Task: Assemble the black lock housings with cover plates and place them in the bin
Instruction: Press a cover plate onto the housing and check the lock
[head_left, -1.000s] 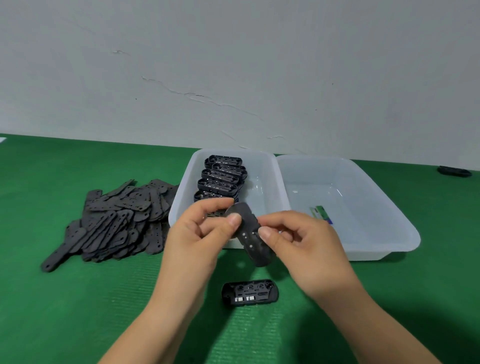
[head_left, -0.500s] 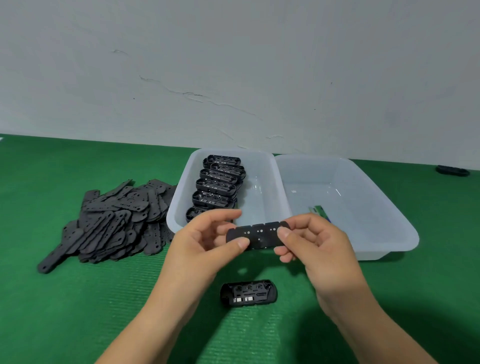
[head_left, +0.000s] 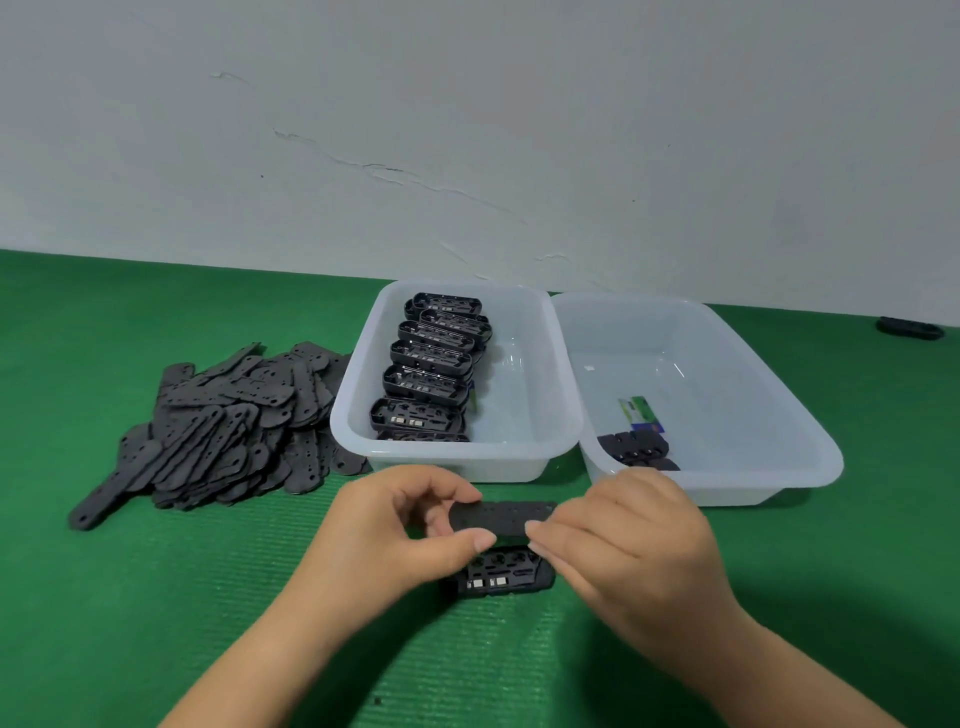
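Note:
A flat black cover plate is held level between both hands, just above an open black lock housing lying on the green mat. My left hand pinches the plate's left end with thumb and fingers. My right hand pinches its right end. The left white bin holds a row of several open housings. The right white bin holds one black assembled piece at its near left corner.
A large heap of loose black cover plates lies on the mat left of the bins. A green and white card lies in the right bin. A small black part sits far right by the wall.
Both hands turned the cover plate from tilted to level, then lowered it toward me until it sits just above the housing on the mat. The view has tipped down slightly.

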